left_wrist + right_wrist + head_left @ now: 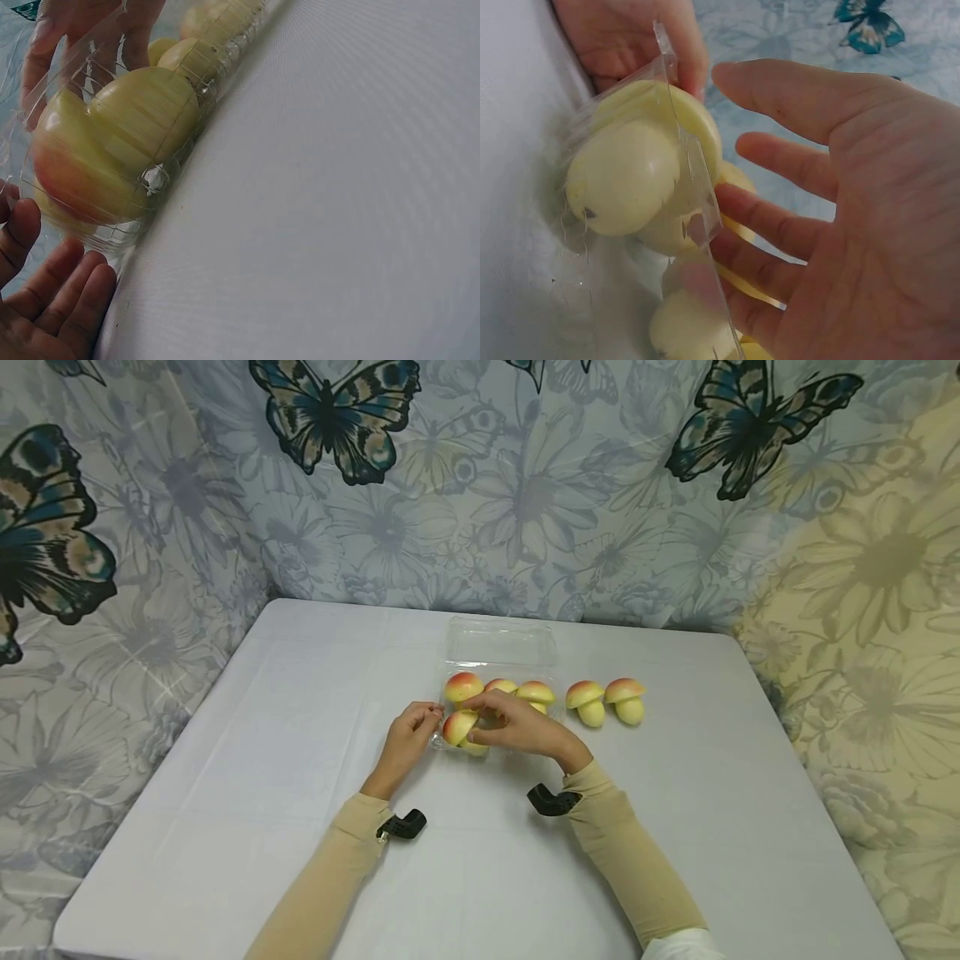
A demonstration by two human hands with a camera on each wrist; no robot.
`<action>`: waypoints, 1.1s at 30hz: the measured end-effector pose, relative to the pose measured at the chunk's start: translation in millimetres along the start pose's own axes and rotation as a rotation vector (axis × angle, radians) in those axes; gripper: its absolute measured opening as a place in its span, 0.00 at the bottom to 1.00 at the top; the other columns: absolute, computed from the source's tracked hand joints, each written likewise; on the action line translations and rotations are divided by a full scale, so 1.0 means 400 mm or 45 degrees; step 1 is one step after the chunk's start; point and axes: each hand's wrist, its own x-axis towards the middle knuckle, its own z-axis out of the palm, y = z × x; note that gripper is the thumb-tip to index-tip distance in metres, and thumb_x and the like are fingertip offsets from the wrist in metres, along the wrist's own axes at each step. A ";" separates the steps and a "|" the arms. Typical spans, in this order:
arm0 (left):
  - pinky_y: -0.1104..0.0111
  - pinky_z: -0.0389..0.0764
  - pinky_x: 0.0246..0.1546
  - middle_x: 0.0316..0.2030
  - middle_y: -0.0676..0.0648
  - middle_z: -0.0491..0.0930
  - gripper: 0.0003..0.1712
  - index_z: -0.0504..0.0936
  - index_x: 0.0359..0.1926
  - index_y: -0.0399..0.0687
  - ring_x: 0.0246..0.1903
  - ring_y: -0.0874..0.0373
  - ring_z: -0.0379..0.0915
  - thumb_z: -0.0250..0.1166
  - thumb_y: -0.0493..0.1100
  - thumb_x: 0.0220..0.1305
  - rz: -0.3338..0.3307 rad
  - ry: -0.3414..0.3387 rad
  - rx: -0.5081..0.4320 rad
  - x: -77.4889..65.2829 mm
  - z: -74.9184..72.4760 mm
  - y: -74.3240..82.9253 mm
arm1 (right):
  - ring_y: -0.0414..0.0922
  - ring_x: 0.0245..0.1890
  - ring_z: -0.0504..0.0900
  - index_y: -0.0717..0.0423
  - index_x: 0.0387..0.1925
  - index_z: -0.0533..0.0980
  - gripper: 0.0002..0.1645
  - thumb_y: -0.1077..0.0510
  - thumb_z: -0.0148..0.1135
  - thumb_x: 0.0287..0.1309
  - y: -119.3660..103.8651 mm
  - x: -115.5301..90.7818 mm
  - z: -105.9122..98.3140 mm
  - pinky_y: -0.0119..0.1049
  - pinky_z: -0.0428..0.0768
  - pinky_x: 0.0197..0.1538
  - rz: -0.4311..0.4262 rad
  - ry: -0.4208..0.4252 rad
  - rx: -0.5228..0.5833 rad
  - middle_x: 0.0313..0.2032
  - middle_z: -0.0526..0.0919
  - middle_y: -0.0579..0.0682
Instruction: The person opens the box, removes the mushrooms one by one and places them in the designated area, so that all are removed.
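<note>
A clear plastic clamshell box stands with its lid folded back. Several toy mushrooms with yellow stems and red-yellow caps lie inside, among them a mushroom at the front left corner. My left hand pinches the box's left edge between thumb and index finger, its other fingers loosely bent below. Over the box reaches my right hand; in the right wrist view its fingers are spread, near or against the mushrooms. Part of the box's contents is hidden behind this hand.
Two more toy mushrooms lie on the table right of the box: one mushroom nearer it and another mushroom beside that. A white cloth covers the table. Butterfly-patterned fabric hangs behind and at both sides.
</note>
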 end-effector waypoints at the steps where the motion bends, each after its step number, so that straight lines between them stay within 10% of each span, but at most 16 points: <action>1: 0.58 0.78 0.60 0.53 0.37 0.81 0.20 0.74 0.24 0.35 0.59 0.43 0.77 0.57 0.39 0.75 -0.003 -0.001 -0.004 0.000 0.000 0.000 | 0.63 0.57 0.76 0.60 0.64 0.74 0.29 0.60 0.69 0.62 0.000 -0.001 0.000 0.58 0.78 0.61 0.004 -0.005 -0.005 0.56 0.76 0.58; 17: 0.59 0.76 0.62 0.53 0.34 0.80 0.18 0.74 0.25 0.31 0.59 0.43 0.77 0.57 0.36 0.74 -0.039 0.023 -0.033 0.002 0.006 0.001 | 0.57 0.56 0.76 0.55 0.63 0.75 0.29 0.56 0.71 0.61 0.009 0.003 0.009 0.53 0.80 0.59 0.028 -0.013 -0.109 0.57 0.77 0.56; 33: 0.54 0.74 0.64 0.54 0.31 0.79 0.17 0.74 0.29 0.23 0.61 0.40 0.75 0.55 0.34 0.75 -0.078 -0.040 -0.047 -0.028 -0.014 0.108 | 0.51 0.55 0.78 0.54 0.62 0.74 0.30 0.54 0.72 0.60 0.012 0.008 0.012 0.48 0.79 0.60 0.050 -0.014 -0.164 0.58 0.77 0.53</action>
